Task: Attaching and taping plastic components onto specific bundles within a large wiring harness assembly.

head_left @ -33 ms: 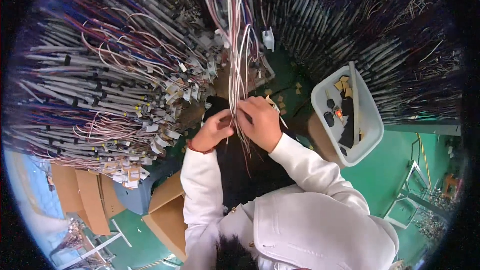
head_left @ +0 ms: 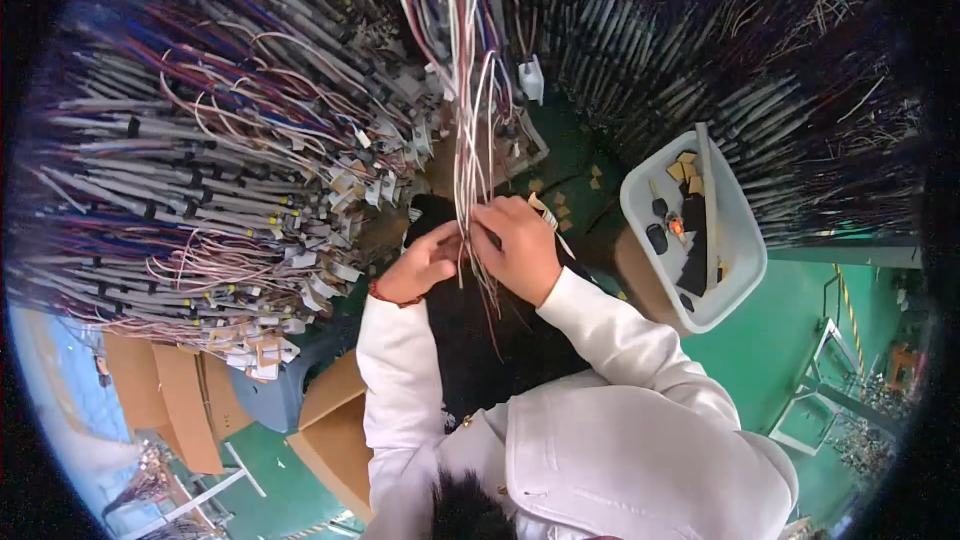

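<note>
A bundle of thin white, pink and brown wires hangs down from the top of the view to my hands, its loose ends fanning out below them over my dark lap. My right hand is closed round the bundle from the right, fingers curled over the wires. From the left, my left hand pinches at the same wires, its thumb bent in front and its fingertips partly hidden behind the strands. A red beaded bracelet circles my left wrist. A white connector dangles to the right of the bundle.
Dense rows of grey-sleeved cable harnesses with tags fill the left; more harnesses hang at the upper right. A white plastic bin with black parts and tan pieces stands at my right. Cardboard boxes sit at the lower left.
My left hand and forearm have shifted very slightly left. Both hands stay at the wires, and the view has moved a little.
</note>
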A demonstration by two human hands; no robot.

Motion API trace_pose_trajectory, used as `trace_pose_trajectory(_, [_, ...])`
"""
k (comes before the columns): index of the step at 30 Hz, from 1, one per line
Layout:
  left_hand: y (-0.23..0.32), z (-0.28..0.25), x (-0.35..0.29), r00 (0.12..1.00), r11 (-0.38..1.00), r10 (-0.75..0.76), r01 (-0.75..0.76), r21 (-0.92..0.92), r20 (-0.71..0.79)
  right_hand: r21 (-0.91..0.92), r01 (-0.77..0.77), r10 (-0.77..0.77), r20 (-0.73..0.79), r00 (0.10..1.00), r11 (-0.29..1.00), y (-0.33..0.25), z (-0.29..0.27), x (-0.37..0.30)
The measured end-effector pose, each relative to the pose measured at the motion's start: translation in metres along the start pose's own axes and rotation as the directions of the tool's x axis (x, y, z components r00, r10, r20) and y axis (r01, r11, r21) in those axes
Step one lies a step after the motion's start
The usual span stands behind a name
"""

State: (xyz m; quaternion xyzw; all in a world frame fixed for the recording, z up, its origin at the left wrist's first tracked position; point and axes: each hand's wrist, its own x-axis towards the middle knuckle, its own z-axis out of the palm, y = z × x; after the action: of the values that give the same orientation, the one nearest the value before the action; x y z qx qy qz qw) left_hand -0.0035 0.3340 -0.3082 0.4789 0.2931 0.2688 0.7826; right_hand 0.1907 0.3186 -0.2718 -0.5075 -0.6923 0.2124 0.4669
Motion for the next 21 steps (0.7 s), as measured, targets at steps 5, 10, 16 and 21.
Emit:
trace_pose_trajectory(5, [0.011, -0.017, 0.023, 1.0, 0.998, 0.01, -0.009, 0.064, -0.012, -0.022, -0.013, 0.014, 0.023, 1.0, 1.0, 0.013, 0.007, -0.004])
trace_pose_trajectory(10, [0.036, 0.045, 0.079, 0.837, 0.894, 0.338, -0.143, 0.424, -0.43, 0.056, 0.017, -0.028, 0.217, 0.976, 0.998, 0.023, -0.005, -0.001])
trace_pose_trajectory(16, [0.028, 0.053, 0.082, 0.755, 0.972, 0.231, -0.151, 0.18, -0.614, 0.548, -0.367, 0.272, 0.25, 0.929, 0.751, 0.068, -0.049, 0.05])
trace_pose_trajectory(21, [0.022, 0.054, 0.086, 0.759, 0.938, 0.319, -0.166, 0.304, -0.568, 0.57, -0.492, 0.228, 0.472, 0.851, 0.658, 0.052, -0.03, 0.08])
